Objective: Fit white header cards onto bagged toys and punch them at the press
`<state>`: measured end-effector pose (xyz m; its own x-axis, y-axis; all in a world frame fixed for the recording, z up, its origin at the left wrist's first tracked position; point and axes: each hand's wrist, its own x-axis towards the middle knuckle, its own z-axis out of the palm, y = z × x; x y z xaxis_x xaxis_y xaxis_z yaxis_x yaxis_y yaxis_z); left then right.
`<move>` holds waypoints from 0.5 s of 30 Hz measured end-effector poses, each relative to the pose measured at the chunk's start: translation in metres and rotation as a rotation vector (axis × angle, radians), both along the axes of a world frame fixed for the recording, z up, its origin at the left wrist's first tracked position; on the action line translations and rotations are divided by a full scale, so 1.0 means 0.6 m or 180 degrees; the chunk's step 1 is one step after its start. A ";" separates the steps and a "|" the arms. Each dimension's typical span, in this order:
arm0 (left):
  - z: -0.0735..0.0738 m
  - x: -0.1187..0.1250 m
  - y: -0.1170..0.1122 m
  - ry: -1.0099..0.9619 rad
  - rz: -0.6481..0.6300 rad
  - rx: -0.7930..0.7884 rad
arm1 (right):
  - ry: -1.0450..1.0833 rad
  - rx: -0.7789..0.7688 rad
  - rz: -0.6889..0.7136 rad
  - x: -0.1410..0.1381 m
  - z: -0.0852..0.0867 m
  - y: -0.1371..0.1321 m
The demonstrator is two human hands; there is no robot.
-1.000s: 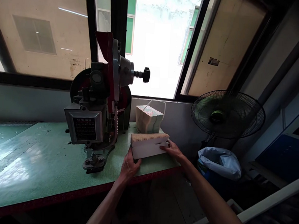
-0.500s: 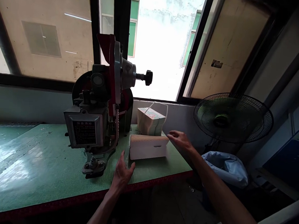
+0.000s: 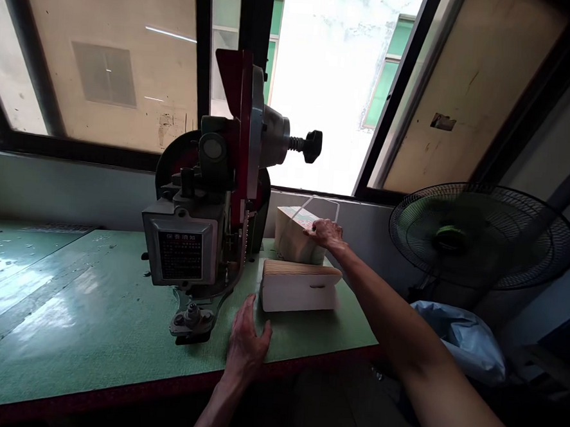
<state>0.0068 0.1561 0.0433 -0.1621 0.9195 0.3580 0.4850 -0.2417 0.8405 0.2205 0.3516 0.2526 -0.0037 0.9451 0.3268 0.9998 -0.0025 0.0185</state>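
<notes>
My left hand lies flat and open on the green tabletop, just left of a white stack of cards standing on edge. My right hand reaches over that stack and rests, fingers curled, on top of a second bundle of cards tied with a white strap, near the wall. A grey and red punching machine stands to the left of both stacks.
A black standing fan is to the right of the table. Below it sits a bin lined with a pale blue bag. The table has a red front edge. Windows run along the wall behind.
Both hands let go of the white stack. My left hand dropped flat on the table and my right hand moved back onto the strapped bundle.
</notes>
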 end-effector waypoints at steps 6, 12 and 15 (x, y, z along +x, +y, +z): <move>0.001 0.000 0.000 0.0168 -0.0028 -0.0018 | -0.0159 -0.0097 -0.0050 -0.003 0.012 0.004; 0.001 -0.001 0.002 0.0211 -0.0059 -0.0008 | -0.0487 0.0026 0.0178 -0.001 -0.001 -0.003; -0.001 -0.002 0.003 0.0125 -0.0051 0.0015 | -0.0635 0.0067 0.0370 -0.003 -0.010 -0.012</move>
